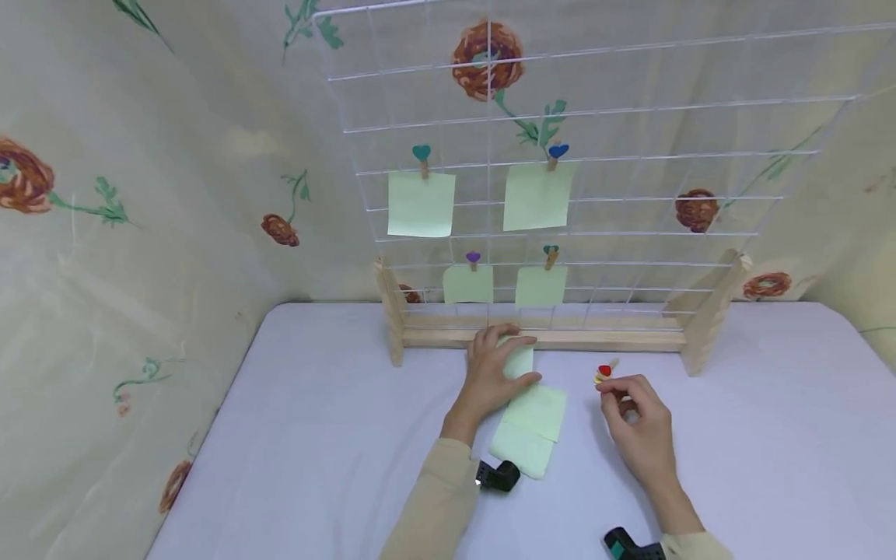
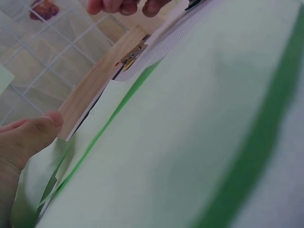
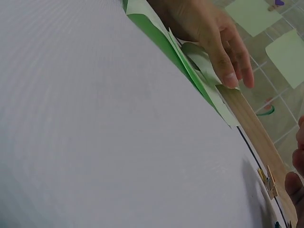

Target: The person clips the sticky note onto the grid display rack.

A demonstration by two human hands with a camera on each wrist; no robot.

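Pale green sticky notes (image 1: 539,412) overlap on the white table. My left hand (image 1: 490,373) is at the far note (image 1: 520,360), thumb on the near side and fingers on the far side; that note bows beneath the hand (image 3: 206,33) in the right wrist view. My right hand (image 1: 640,428), its fingers loosely bent, hovers beside small wooden clothespins (image 1: 605,371) with red and yellow hearts. In the left wrist view a gap shows between those clothespins (image 2: 132,57) and the right fingertips (image 2: 154,5). I see nothing in the right hand.
A white wire grid (image 1: 630,198) stands in a wooden base (image 1: 595,340) behind the notes. Several green notes (image 1: 421,206) hang on it from heart-topped clothespins (image 1: 558,152). A flowered curtain (image 1: 210,155) is behind the table. Black cameras (image 1: 500,476) sit on the wrists.
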